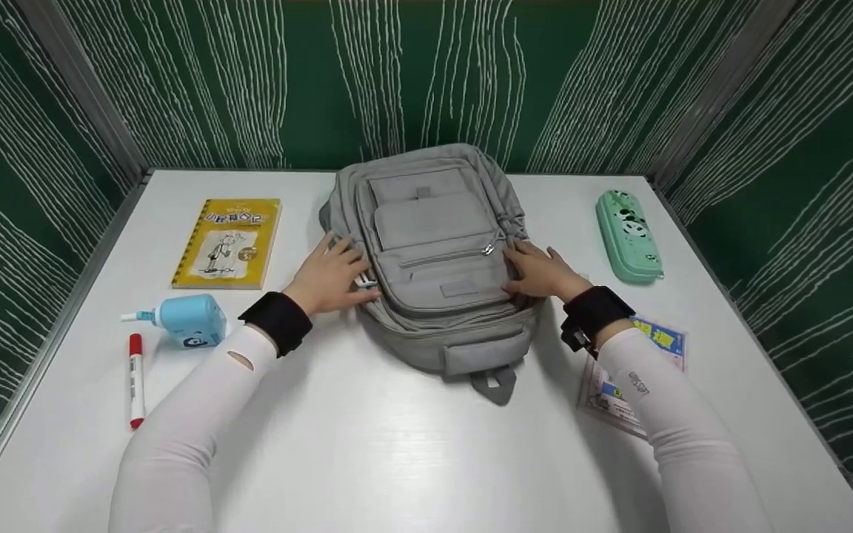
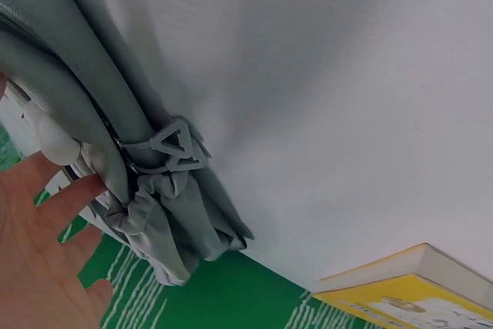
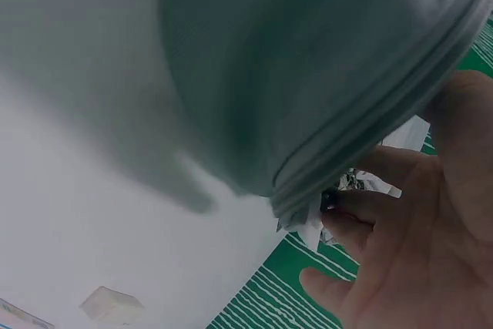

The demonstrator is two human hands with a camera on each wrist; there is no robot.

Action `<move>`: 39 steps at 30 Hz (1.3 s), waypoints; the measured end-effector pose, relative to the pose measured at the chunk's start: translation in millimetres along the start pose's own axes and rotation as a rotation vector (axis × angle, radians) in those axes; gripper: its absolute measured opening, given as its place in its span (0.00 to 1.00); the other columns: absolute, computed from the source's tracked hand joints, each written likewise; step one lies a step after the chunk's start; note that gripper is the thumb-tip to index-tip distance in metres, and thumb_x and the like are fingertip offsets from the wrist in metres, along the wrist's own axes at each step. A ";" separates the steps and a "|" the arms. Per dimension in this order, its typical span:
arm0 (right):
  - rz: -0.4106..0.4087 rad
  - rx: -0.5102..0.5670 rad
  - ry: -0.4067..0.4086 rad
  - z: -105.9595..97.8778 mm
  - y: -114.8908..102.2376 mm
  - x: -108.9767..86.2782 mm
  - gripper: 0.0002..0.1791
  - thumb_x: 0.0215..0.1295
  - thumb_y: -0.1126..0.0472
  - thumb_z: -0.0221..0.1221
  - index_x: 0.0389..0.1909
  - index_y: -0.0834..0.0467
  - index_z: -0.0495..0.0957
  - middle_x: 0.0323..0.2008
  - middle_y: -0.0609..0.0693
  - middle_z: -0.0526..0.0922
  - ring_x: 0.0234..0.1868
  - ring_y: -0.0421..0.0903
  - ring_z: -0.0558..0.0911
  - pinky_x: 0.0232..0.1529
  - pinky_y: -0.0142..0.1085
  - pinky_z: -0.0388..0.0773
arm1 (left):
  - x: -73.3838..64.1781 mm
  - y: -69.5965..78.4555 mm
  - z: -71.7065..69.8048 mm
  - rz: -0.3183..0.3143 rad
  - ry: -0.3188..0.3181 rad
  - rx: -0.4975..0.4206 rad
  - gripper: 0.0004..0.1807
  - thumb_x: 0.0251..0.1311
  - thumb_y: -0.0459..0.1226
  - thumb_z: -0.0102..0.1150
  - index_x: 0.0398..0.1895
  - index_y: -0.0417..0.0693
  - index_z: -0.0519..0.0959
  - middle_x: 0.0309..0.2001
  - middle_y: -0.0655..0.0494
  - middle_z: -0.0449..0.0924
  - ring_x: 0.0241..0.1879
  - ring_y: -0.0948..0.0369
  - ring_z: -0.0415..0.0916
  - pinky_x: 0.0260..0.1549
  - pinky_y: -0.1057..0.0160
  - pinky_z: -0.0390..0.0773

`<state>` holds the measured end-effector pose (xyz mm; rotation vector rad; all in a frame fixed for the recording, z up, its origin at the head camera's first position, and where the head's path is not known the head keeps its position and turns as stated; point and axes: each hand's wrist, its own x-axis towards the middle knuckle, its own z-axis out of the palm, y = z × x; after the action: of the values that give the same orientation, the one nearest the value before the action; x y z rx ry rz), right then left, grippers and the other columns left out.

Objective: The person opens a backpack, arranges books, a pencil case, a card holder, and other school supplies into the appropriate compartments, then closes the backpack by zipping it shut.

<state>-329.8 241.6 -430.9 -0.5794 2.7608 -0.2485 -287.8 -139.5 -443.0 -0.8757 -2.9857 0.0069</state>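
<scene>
A grey backpack [image 1: 434,259] lies on its back on the white table, its top handle [image 1: 494,385] toward the near edge. My left hand [image 1: 332,275] rests against its left side, fingers spread. In the left wrist view those fingertips touch the bag's side by a rounded white piece [image 2: 55,142], with strap buckles [image 2: 179,144] just beyond. On the opposite side, my right hand [image 1: 541,272] touches the bag with thumb and fingertips. The right wrist view shows its slightly bent fingers [image 3: 350,233] at the seamed edge; the bag partly hides the fingertips.
To the left lie a yellow book [image 1: 226,244], a blue bottle with a white nozzle [image 1: 193,320] and a red-capped marker [image 1: 136,381]. A green panda pencil case [image 1: 628,237] lies at right. Flat printed packets [image 1: 667,340] sit partly under the right forearm. A small white block [image 3: 112,306] lies nearby.
</scene>
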 end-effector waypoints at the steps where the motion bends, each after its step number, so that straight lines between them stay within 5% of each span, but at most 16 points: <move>1: 0.001 -0.007 -0.006 -1.1 0.6 0.8 0.42 0.73 0.53 0.58 0.79 0.67 0.52 0.81 0.70 0.47 0.82 0.67 0.50 0.79 0.71 0.44 | -1.5 2.1 0.0 0.010 0.003 -0.004 0.37 0.70 0.62 0.50 0.68 0.44 0.75 0.72 0.41 0.73 0.80 0.41 0.56 0.82 0.38 0.48; 11: 0.010 -0.077 -0.064 -11.3 1.1 11.7 0.41 0.71 0.59 0.59 0.79 0.68 0.53 0.80 0.72 0.48 0.82 0.68 0.51 0.80 0.68 0.46 | -13.3 29.1 -3.3 0.052 -0.057 -0.012 0.33 0.72 0.60 0.51 0.66 0.46 0.78 0.69 0.41 0.75 0.78 0.40 0.60 0.80 0.37 0.52; 15: 0.041 -0.099 -0.033 -13.8 1.2 15.3 0.41 0.70 0.63 0.59 0.79 0.64 0.53 0.81 0.69 0.49 0.82 0.66 0.51 0.80 0.69 0.44 | -14.4 42.5 -6.5 0.087 -0.064 0.006 0.30 0.74 0.58 0.50 0.65 0.47 0.78 0.68 0.41 0.76 0.76 0.40 0.63 0.79 0.36 0.56; 22: 0.043 -0.203 0.060 -14.8 3.3 16.5 0.28 0.78 0.64 0.44 0.77 0.61 0.60 0.79 0.67 0.58 0.81 0.66 0.57 0.78 0.71 0.49 | -16.8 55.3 -8.3 0.181 -0.054 -0.028 0.27 0.73 0.52 0.56 0.68 0.47 0.76 0.66 0.42 0.77 0.71 0.42 0.69 0.78 0.37 0.58; 29: 0.054 -0.205 0.044 -15.2 0.7 9.1 0.30 0.78 0.63 0.42 0.78 0.63 0.55 0.79 0.69 0.56 0.80 0.69 0.56 0.78 0.71 0.50 | -13.5 31.7 -8.2 0.197 0.028 -0.079 0.29 0.73 0.49 0.57 0.72 0.48 0.71 0.68 0.44 0.75 0.71 0.44 0.71 0.77 0.38 0.61; 34: 0.063 -0.170 -0.014 -6.3 -16.2 -4.2 0.33 0.81 0.53 0.43 0.80 0.62 0.52 0.80 0.71 0.51 0.80 0.71 0.52 0.79 0.69 0.50 | -9.3 4.5 -10.4 0.082 0.031 -0.074 0.37 0.74 0.57 0.51 0.79 0.50 0.61 0.77 0.42 0.64 0.79 0.43 0.59 0.81 0.39 0.53; 39: -0.027 -0.151 -0.010 10.7 -45.8 -25.1 0.43 0.77 0.33 0.44 0.81 0.56 0.52 0.81 0.67 0.52 0.79 0.72 0.55 0.78 0.70 0.51 | -4.2 -17.7 -5.8 -0.024 -0.025 -0.090 0.42 0.71 0.64 0.48 0.82 0.54 0.56 0.82 0.44 0.54 0.83 0.44 0.47 0.83 0.40 0.43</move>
<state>-287.8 209.5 -423.9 -0.6536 2.7800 -0.0421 -293.6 -156.6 -437.1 -0.8543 -3.0406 -0.1194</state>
